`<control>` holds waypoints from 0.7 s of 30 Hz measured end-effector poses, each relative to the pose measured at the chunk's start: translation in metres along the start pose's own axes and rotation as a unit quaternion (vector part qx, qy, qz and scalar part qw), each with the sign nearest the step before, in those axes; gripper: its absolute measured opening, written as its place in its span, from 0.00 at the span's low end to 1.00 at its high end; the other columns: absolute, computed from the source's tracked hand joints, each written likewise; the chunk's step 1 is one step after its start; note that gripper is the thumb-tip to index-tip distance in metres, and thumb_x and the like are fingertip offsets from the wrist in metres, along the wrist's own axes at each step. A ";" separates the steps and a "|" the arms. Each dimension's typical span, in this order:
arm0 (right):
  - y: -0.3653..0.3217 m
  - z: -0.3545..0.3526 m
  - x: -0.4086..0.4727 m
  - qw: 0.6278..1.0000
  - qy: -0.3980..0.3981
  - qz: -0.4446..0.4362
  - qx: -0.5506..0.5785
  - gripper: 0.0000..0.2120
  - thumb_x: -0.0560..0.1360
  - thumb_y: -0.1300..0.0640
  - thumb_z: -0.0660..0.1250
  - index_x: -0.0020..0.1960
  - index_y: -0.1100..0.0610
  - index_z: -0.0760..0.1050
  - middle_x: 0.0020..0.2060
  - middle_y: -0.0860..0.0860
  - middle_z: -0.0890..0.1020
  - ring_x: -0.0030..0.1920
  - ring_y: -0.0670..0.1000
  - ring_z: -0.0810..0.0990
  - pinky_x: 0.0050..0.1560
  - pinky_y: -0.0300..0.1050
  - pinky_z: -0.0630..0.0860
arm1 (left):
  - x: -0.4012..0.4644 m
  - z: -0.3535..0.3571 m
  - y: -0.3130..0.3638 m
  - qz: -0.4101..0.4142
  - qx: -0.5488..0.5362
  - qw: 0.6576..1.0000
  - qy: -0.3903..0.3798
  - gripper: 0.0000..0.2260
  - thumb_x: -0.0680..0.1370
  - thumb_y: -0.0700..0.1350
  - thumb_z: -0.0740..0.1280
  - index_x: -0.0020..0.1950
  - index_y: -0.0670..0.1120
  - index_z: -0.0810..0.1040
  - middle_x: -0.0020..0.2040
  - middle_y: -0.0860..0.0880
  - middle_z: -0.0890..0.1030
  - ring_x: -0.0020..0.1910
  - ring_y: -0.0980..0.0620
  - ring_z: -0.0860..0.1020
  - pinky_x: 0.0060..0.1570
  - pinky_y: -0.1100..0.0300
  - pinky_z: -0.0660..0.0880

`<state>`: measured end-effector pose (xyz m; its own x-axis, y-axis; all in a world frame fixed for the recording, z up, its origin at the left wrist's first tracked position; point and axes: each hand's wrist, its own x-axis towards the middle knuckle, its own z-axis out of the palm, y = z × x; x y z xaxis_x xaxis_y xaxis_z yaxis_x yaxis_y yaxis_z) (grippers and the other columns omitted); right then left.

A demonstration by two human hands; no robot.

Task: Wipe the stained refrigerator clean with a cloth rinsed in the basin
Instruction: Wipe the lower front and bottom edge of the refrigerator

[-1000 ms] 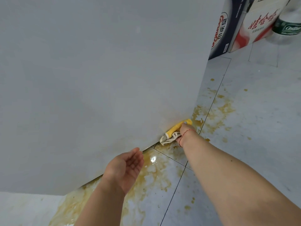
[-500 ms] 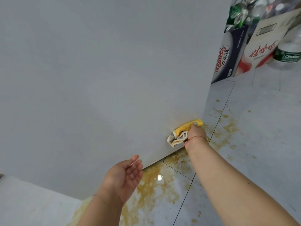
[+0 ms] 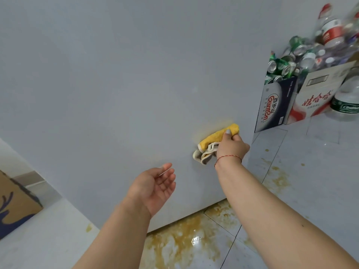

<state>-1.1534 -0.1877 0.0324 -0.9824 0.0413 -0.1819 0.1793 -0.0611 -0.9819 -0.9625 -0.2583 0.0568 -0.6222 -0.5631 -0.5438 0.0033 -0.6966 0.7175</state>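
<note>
**Cloth pressed to the fridge's lower right, higher than a moment ago**

Cardboard, brown with a dark blue printed shape, pokes in at the left edge as a box (image 3: 13, 206) on the pale floor. Filling the upper left and centre of the frame is the refrigerator (image 3: 126, 84), a smooth, flat, pale grey panel. Below centre hangs the left hand (image 3: 155, 186), palm turned up, fingers relaxed and apart, holding nothing and not touching the panel. Under it the glossy tiled floor (image 3: 314, 191) carries a wide yellow-brown spill (image 3: 186, 239).

Right of centre, the right hand (image 3: 232, 146), a red string at its wrist, has its grip curled round the cloth (image 3: 213, 140), a fluffy yellow towel with grey-white trim bunched below, and presses it flat against the refrigerator over a faint yellowish smear (image 3: 211, 126). Half a second ago the cloth sat near the panel's bottom edge; now it is clearly higher up.

At the upper right stand a dark blue carton (image 3: 277, 107) heaped with crushed green cans (image 3: 281, 66), a white carton with red lettering (image 3: 318, 94), and clear plastic bottles (image 3: 330, 30).
</note>
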 end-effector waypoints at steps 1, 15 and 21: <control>-0.006 0.000 -0.003 1.000 -0.005 -0.014 -0.002 0.19 0.81 0.50 0.58 0.58 0.64 0.76 0.53 0.52 0.61 0.45 0.54 0.72 0.50 0.43 0.71 | -0.002 0.002 0.004 0.004 0.003 1.000 -0.002 0.11 0.79 0.38 0.59 0.54 0.39 0.79 0.37 0.45 0.80 0.35 0.51 0.78 0.34 0.61 0.77; 0.042 -0.051 0.068 0.948 -0.035 0.305 0.085 0.21 0.83 0.53 0.54 0.71 0.63 0.63 0.67 0.60 0.72 0.64 0.61 0.74 0.57 0.52 0.75 | -0.023 0.003 0.006 0.009 0.018 0.999 -0.027 0.11 0.79 0.38 0.59 0.55 0.39 0.80 0.37 0.45 0.81 0.34 0.51 0.78 0.33 0.62 0.78; 0.036 -0.051 0.075 0.954 -0.043 0.283 0.094 0.18 0.82 0.60 0.53 0.71 0.62 0.64 0.67 0.60 0.71 0.64 0.61 0.73 0.63 0.61 0.71 | -0.031 -0.007 0.010 0.011 0.022 1.000 -0.015 0.10 0.78 0.38 0.61 0.54 0.39 0.80 0.36 0.46 0.81 0.32 0.52 0.79 0.32 0.62 0.78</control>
<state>-1.2178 -0.1360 -0.0192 -0.7337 -0.1335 -0.6663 0.6770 -0.2279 -0.6998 -0.9380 -0.2511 0.0782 -0.6454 -0.5638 -0.5153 -0.0167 -0.6641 0.7475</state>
